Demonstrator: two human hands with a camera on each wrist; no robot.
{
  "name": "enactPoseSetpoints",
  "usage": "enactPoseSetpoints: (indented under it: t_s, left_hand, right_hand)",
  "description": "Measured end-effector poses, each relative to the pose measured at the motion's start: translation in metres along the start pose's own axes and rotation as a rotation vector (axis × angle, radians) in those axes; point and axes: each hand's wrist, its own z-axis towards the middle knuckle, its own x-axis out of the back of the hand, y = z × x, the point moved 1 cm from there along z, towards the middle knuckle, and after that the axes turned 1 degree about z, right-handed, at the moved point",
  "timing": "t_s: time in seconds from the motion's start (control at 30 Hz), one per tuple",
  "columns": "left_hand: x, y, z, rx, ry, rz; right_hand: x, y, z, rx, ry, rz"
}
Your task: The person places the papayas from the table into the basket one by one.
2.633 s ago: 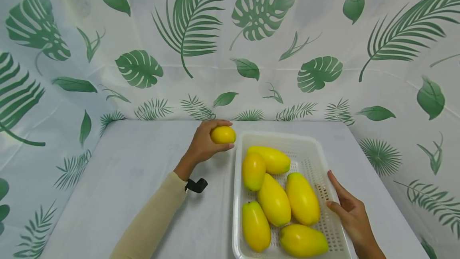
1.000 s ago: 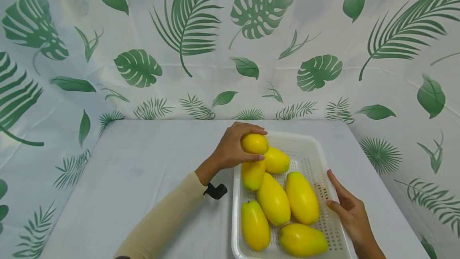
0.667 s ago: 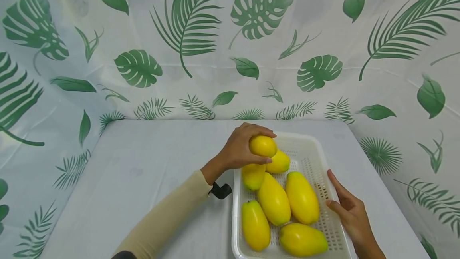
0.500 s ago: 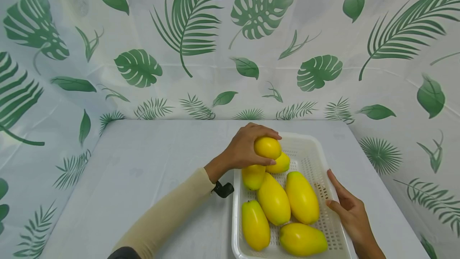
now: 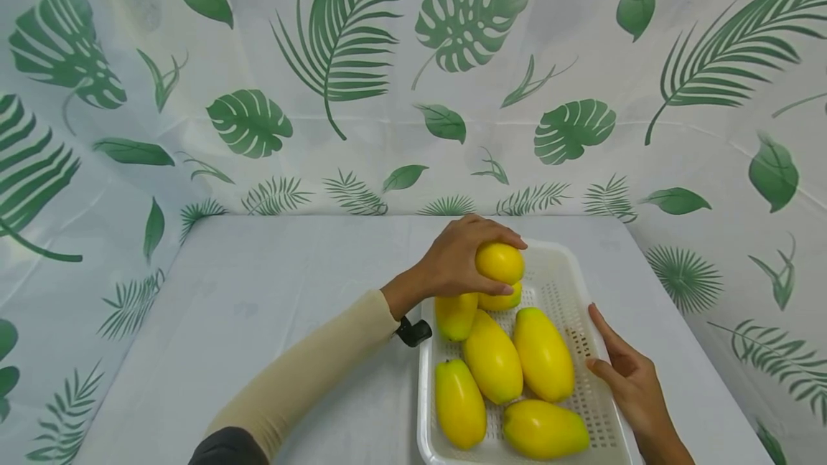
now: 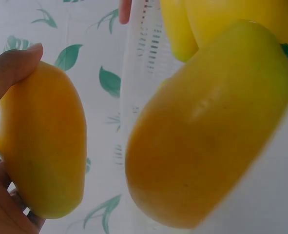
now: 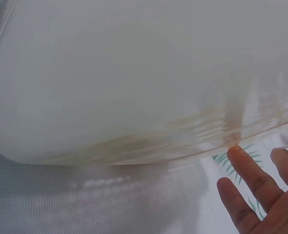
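My left hand grips a yellow mango above the far end of a white basket, thumb on the near side and fingers over the far side. In the left wrist view this mango is orange-yellow, turning greener toward its lower end. Beneath it in the head view, another mango is partly hidden. Several more green-tipped mangoes lie in the basket. My right hand holds the basket's right side, its thumb over the rim. In the right wrist view, extended fingers reach the basket wall.
The basket stands on a white-covered table, toward its right side. Behind the table hangs a white sheet with green leaf prints, which also covers both sides. A small black device sits on my left wrist.
My left hand has carried the mango rightward from beside the basket to over its far end, and slightly farther right in the last half second. The right hand and basket stay put.
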Motion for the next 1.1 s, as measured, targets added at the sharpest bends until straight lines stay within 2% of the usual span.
enactPoseSetpoints:
  t_s: [0.23,0.67,1.1]
  left_hand:
    - [-0.005,0.006,0.011,-0.026,-0.015,0.015]
    - [-0.016,0.009,0.022,0.012,-0.073,0.004]
    - [-0.023,0.011,0.033,-0.001,-0.121,0.05]
  right_hand:
    - [0.0,-0.002,0.0,-0.03,-0.008,-0.024]
    - [0.001,-0.002,0.0,-0.027,0.002,-0.01]
    - [0.0,-0.004,0.0,-0.004,0.01,-0.034]
